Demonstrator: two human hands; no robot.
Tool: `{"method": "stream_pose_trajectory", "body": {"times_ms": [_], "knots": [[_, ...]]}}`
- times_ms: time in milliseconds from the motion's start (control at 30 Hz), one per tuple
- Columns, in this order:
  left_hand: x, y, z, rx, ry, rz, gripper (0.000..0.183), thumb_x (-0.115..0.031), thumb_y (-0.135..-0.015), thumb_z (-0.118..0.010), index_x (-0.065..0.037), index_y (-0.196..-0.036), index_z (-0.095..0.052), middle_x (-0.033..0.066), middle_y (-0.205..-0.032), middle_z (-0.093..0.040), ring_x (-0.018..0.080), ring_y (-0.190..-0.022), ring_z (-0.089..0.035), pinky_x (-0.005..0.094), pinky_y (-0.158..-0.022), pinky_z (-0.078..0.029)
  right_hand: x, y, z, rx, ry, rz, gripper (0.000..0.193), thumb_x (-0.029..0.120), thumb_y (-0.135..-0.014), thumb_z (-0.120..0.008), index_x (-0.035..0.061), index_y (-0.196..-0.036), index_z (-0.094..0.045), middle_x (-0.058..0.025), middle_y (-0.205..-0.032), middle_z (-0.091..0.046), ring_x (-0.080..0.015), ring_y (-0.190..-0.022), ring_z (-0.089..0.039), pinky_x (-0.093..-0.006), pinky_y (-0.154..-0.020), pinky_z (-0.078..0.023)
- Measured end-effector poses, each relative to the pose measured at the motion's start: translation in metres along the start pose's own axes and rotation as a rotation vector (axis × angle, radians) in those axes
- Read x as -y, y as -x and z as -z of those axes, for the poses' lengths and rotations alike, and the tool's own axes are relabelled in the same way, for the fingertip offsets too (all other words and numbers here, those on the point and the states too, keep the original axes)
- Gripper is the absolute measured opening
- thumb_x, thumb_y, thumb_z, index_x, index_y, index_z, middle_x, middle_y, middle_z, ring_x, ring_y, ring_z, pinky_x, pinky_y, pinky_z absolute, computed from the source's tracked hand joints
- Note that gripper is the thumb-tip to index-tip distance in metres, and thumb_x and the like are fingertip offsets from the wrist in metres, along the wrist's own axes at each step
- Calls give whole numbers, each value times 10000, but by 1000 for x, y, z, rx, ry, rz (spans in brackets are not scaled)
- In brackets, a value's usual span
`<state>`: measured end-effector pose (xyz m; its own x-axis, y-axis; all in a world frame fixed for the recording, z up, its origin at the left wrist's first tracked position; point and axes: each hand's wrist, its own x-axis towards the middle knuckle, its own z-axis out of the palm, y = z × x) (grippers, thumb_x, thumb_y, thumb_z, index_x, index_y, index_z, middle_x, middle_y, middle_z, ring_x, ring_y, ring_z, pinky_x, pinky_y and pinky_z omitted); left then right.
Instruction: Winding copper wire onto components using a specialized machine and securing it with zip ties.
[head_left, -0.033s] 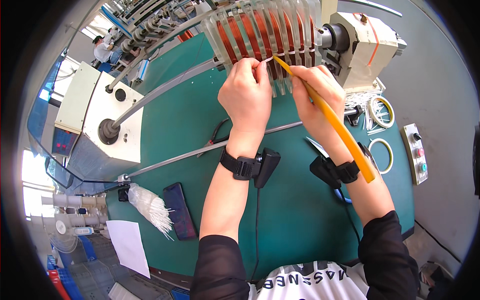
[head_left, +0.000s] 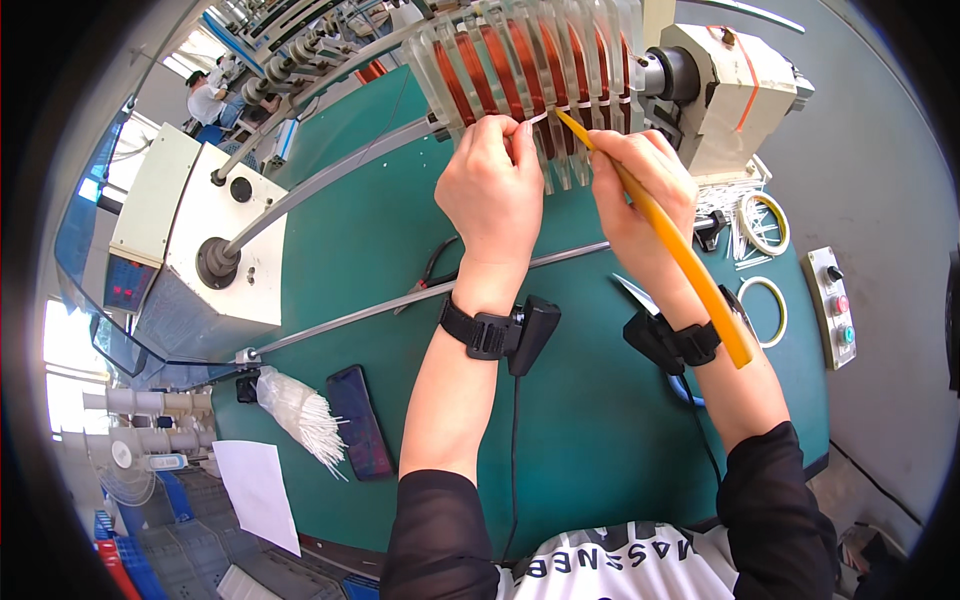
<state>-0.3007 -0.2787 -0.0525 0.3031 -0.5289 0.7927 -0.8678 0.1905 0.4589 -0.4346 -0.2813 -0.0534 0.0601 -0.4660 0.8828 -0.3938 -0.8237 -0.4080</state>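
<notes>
the left hand (head_left: 492, 190) pinches a thin white strip (head_left: 541, 117) at its fingertips, against the copper coils (head_left: 520, 65) on the clear former just beyond. beside it, the right hand (head_left: 640, 185) grips a long yellow stick (head_left: 660, 232), tip touching the coils. scissors (head_left: 640, 295) lie under the right wrist; tape rings (head_left: 768, 222) sit further right on the green table (head_left: 590, 430).

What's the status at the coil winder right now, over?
Left hand fingers pinching white tape at copper coils. Right hand gripping yellow stick, tip at the coils. Nothing blocking; scissors lie on green table.
</notes>
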Motion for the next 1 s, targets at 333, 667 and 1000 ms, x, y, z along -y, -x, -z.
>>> {"method": "stream_pose_trajectory", "body": {"times_ms": [333,667,1000], "knots": [[4,-1,-4,-55,-45,31,133,-144,-781,-678,-66,-699,-607,22,-572,-585,164,-487,-547,284,-488,-424,11,1,-7,14,-71,-28,150,-27,-730,-614,21,-872,-612,-87,-717,-601,-258,-664,-555,-329,-626,-461],[8,8,13,-101,61,49,113,-112,-770,-686,-57,-832,-609,40,-782,-572,158,-648,-571,298,-583,-466,8,4,-12,-10,-76,-50,153,-32,-734,-615,24,-877,-614,-90,-719,-607,-254,-660,-555,-322,-632,-463],[8,11,18,44,81,76,146,-80,-763,-687,-41,-889,-625,49,-949,-519,130,-630,-507,279,-590,-463,12,10,-11,-73,-205,-215,141,-25,-755,-610,7,-891,-629,-103,-722,-613,-229,-669,-584,-288,-612,-475]]}}
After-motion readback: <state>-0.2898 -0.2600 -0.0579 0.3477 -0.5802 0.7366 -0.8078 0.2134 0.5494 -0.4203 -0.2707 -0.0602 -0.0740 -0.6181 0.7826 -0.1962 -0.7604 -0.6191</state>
